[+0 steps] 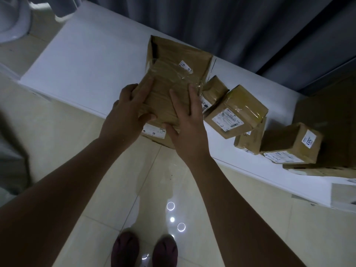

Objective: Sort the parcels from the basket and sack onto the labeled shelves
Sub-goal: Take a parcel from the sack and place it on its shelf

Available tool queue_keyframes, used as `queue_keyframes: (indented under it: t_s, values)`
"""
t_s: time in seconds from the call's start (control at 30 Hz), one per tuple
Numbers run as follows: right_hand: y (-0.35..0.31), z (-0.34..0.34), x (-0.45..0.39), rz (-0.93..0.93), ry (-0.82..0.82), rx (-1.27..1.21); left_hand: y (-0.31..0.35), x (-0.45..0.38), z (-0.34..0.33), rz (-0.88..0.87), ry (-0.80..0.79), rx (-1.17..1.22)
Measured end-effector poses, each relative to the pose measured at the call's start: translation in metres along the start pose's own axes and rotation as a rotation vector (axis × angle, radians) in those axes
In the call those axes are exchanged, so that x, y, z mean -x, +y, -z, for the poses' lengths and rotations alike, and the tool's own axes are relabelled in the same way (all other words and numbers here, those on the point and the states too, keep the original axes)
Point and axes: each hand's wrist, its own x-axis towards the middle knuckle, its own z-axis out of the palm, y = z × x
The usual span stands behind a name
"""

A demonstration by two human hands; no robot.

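Left hand: gripped left edge of taped parcel, thumb on near face. Right hand: fingers straight, pressed flat on parcel top. Parcel lay atop larger box on white shelf. Right of it: four smaller labelled boxes, clustered, some tilted. Grey curtain behind.

hands on taped parcel, white shelf

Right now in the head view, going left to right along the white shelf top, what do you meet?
Bare white shelf top → left hand → taped parcel under both hands → right hand → tilted box with a barcode label → box with a blue-printed label.
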Motion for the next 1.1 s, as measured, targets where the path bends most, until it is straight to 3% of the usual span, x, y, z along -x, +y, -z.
queue_keyframes:
  t_s: [0.67, 0.9, 1.1]
  values:
    - [0.019, 0.002, -0.064, -0.09, 0.002, 0.038, 0.011, -0.076, -0.002, 0.019, -0.077, -0.028]
    - [0.018, 0.018, -0.085, -0.151, -0.142, 0.27, 0.027, -0.094, 0.001, 0.105, -0.1, -0.283]
    - [-0.004, 0.04, -0.092, -0.156, -0.185, 0.481, 0.037, -0.083, 0.017, 0.158, -0.116, -0.306]
